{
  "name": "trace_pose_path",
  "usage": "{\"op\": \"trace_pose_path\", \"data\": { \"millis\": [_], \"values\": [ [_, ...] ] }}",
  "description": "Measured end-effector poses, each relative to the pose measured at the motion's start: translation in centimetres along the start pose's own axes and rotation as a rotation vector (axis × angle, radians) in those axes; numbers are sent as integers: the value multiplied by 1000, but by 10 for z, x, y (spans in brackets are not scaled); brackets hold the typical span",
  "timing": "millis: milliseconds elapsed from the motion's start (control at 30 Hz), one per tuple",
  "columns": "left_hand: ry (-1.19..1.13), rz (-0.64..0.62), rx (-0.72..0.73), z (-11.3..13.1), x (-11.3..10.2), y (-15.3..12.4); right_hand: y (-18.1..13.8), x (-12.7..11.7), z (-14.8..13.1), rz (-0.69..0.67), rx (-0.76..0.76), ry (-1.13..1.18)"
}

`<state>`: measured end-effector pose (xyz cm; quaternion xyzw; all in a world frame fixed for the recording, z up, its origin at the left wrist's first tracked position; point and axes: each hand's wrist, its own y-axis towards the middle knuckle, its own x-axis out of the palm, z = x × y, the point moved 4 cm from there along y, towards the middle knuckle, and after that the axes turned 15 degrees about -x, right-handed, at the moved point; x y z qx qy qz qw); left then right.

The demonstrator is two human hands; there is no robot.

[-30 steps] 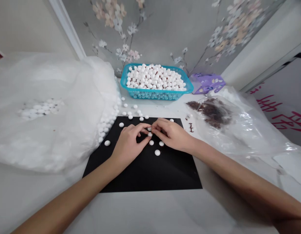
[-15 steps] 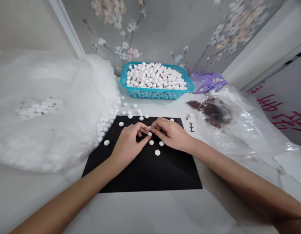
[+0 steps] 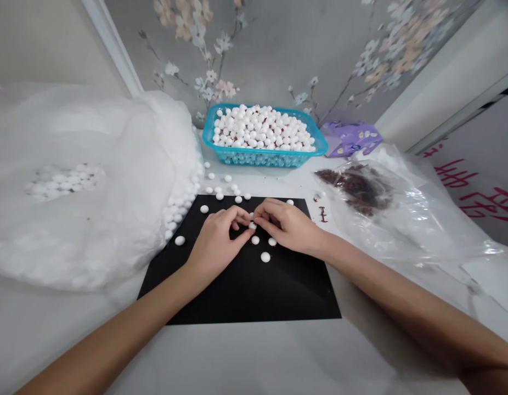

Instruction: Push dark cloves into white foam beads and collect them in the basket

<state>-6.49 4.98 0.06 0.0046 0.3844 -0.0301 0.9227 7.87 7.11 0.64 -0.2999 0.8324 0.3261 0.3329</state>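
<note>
Over a black mat (image 3: 254, 296), my left hand (image 3: 216, 236) pinches a small white ball (image 3: 252, 225) between thumb and fingers. My right hand (image 3: 289, 226) is closed right beside that ball, its thumb and index fingertip pressed together at the ball's right side. Whatever sits in the right fingertips is too small or hidden to tell. Close below the hands lie a few loose white balls (image 3: 265, 257) with bits of dark red-brown at their edges. Another white ball (image 3: 180, 240) rests on the mat left of my left hand.
A blue plastic basket (image 3: 262, 155) heaped with white balls stands at the back. To the left bulges a big translucent bag (image 3: 93, 230) of white balls. At the right lie a clear bag (image 3: 402, 230) with red-brown pieces (image 3: 361, 189) and a purple packet (image 3: 353, 139).
</note>
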Motion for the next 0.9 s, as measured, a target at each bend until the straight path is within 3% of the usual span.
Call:
{"op": "trace_pose_path", "data": {
  "millis": [900],
  "values": [
    [2, -38, -1, 2, 0, 2, 0, -4, 1, 25, 30, -39]
  ]
}}
